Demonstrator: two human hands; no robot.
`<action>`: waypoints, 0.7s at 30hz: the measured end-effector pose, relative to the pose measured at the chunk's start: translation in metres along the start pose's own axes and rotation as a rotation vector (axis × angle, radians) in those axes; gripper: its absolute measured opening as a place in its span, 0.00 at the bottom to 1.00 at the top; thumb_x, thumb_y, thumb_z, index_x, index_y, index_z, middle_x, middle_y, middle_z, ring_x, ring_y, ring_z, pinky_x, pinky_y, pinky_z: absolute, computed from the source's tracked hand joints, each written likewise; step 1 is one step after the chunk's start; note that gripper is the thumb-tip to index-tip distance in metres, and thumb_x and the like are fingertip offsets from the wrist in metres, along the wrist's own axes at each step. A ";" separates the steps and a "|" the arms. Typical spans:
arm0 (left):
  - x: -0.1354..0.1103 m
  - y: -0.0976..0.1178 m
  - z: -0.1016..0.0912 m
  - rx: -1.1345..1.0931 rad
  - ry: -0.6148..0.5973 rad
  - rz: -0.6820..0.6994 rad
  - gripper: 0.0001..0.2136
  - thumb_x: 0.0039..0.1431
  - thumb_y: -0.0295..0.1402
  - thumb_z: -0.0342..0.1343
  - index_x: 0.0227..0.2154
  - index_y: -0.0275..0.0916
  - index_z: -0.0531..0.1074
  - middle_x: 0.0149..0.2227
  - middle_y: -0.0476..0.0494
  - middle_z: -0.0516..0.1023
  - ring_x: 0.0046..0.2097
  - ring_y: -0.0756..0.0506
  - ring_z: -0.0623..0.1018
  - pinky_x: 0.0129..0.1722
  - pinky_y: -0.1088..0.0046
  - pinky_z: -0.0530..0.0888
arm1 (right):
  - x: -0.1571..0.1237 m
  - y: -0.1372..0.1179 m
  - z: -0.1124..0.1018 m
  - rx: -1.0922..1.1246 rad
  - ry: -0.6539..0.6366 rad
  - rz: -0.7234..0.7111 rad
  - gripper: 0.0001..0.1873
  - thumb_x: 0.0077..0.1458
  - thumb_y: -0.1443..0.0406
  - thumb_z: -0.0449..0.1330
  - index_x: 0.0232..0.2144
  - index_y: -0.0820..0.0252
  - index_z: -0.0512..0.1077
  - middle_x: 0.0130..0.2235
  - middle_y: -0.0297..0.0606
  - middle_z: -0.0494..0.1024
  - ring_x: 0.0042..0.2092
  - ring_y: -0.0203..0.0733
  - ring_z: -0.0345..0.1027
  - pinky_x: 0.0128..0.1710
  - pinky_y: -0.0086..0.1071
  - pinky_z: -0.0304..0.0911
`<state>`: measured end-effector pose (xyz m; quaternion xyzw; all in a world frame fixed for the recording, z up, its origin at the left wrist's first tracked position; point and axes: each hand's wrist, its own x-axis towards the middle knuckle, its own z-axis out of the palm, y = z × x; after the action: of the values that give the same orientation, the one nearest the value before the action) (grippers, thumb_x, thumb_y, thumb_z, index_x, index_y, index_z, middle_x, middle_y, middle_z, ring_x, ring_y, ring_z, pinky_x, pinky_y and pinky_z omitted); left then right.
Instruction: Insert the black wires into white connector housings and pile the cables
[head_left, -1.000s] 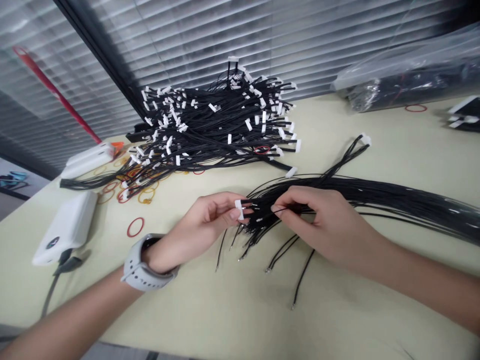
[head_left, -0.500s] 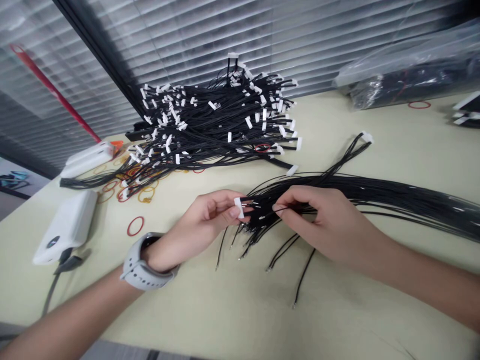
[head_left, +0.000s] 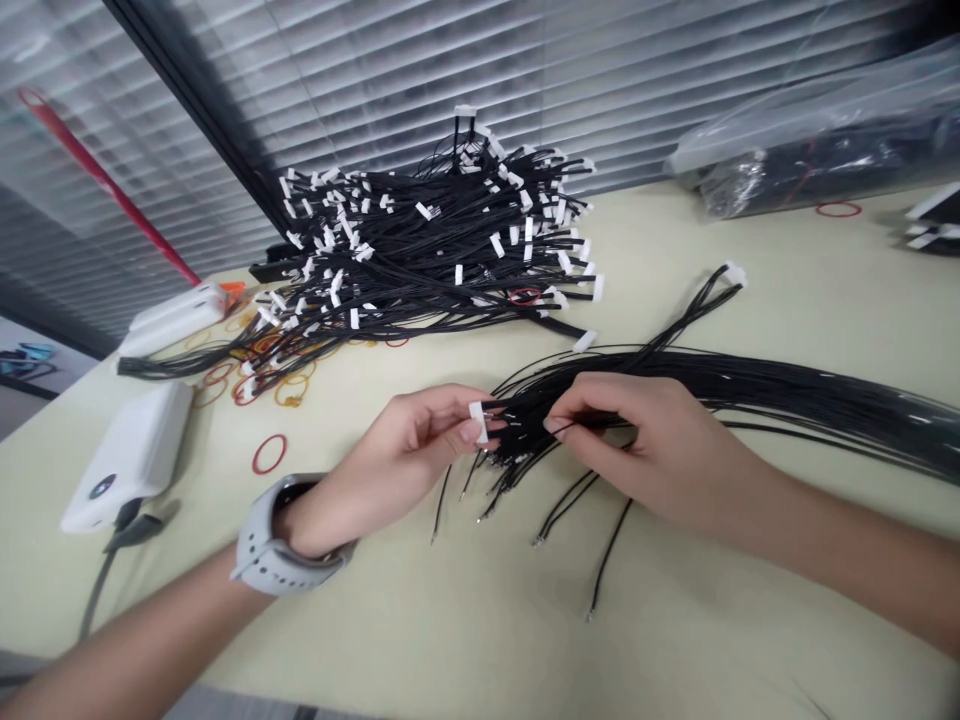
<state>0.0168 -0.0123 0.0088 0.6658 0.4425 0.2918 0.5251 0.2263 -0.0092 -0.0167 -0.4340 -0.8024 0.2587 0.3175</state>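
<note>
My left hand (head_left: 409, 450) pinches a small white plastic connector (head_left: 478, 422) between thumb and fingers, with black wires running from it. My right hand (head_left: 637, 445) sits just to its right, its fingertips pinching thin black wires at the near end of a long bundle of black wires (head_left: 810, 400). Several loose wire ends with bare metal tips (head_left: 607, 555) hang below the hands on the table. A large pile of black wires with white connectors (head_left: 427, 250) lies beyond both hands, out of reach of neither fingertip contact.
A pale green table (head_left: 420, 640) carries a white power bank (head_left: 127, 455) with a dark cable, scattered rubber bands (head_left: 269, 454), and a white box (head_left: 172, 320). A plastic bag of dark wires (head_left: 817, 160) lies at the back right. Window blinds (head_left: 450, 60) stand behind the table.
My left wrist has turned slightly, moving its grey watch down and left. Both hands keep their hold, and the wires and connector stay nearly in place.
</note>
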 end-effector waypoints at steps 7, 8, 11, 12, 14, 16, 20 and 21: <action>0.002 0.004 0.000 -0.029 -0.020 -0.016 0.08 0.59 0.24 0.50 0.37 0.35 0.73 0.32 0.49 0.76 0.35 0.54 0.73 0.37 0.82 0.70 | -0.001 0.003 0.001 -0.139 0.032 -0.214 0.06 0.52 0.72 0.51 0.28 0.60 0.67 0.29 0.32 0.70 0.31 0.31 0.61 0.31 0.27 0.56; 0.002 0.004 -0.001 -0.029 -0.029 -0.017 0.08 0.59 0.25 0.50 0.38 0.35 0.73 0.33 0.48 0.76 0.36 0.54 0.73 0.38 0.82 0.70 | -0.001 0.003 0.001 -0.151 0.038 -0.234 0.06 0.52 0.72 0.51 0.28 0.61 0.67 0.30 0.32 0.70 0.31 0.31 0.61 0.32 0.27 0.55; 0.000 0.002 -0.002 -0.007 -0.051 -0.032 0.08 0.59 0.26 0.50 0.40 0.36 0.72 0.34 0.48 0.77 0.37 0.54 0.74 0.38 0.82 0.69 | -0.003 0.003 0.000 -0.149 0.061 -0.240 0.06 0.52 0.72 0.50 0.29 0.61 0.66 0.30 0.32 0.69 0.32 0.31 0.60 0.32 0.26 0.55; 0.000 0.001 -0.002 0.006 -0.058 -0.038 0.08 0.59 0.26 0.51 0.40 0.36 0.72 0.35 0.48 0.77 0.37 0.54 0.74 0.39 0.82 0.69 | -0.003 0.003 0.000 -0.141 0.063 -0.231 0.06 0.52 0.73 0.50 0.29 0.61 0.66 0.30 0.32 0.69 0.32 0.31 0.61 0.32 0.26 0.55; -0.001 -0.001 -0.001 0.026 -0.065 -0.053 0.08 0.59 0.26 0.51 0.40 0.36 0.71 0.37 0.48 0.77 0.38 0.54 0.74 0.39 0.82 0.69 | -0.003 0.003 0.000 -0.124 0.055 -0.218 0.06 0.52 0.73 0.51 0.29 0.61 0.66 0.30 0.32 0.69 0.32 0.31 0.61 0.31 0.25 0.55; -0.001 -0.003 -0.001 0.042 -0.071 -0.059 0.08 0.59 0.26 0.51 0.41 0.37 0.71 0.37 0.48 0.77 0.38 0.54 0.74 0.39 0.82 0.69 | -0.003 0.003 0.001 -0.115 0.035 -0.214 0.05 0.52 0.72 0.52 0.29 0.61 0.66 0.29 0.31 0.69 0.31 0.30 0.61 0.30 0.25 0.55; -0.002 -0.003 0.001 0.048 -0.075 -0.057 0.09 0.59 0.27 0.51 0.41 0.37 0.71 0.35 0.47 0.77 0.37 0.53 0.74 0.38 0.80 0.70 | -0.002 0.004 0.004 -0.103 0.021 -0.205 0.05 0.51 0.72 0.52 0.29 0.60 0.66 0.29 0.31 0.69 0.31 0.30 0.61 0.31 0.26 0.54; -0.002 -0.002 0.001 0.047 -0.076 -0.062 0.09 0.59 0.27 0.51 0.41 0.36 0.70 0.35 0.47 0.77 0.37 0.53 0.74 0.38 0.80 0.70 | -0.002 0.004 0.004 -0.102 0.018 -0.201 0.05 0.51 0.72 0.52 0.29 0.61 0.66 0.29 0.31 0.69 0.31 0.30 0.61 0.31 0.26 0.54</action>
<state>0.0164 -0.0151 0.0065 0.6745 0.4493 0.2394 0.5347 0.2263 -0.0101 -0.0225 -0.3691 -0.8512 0.1804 0.3267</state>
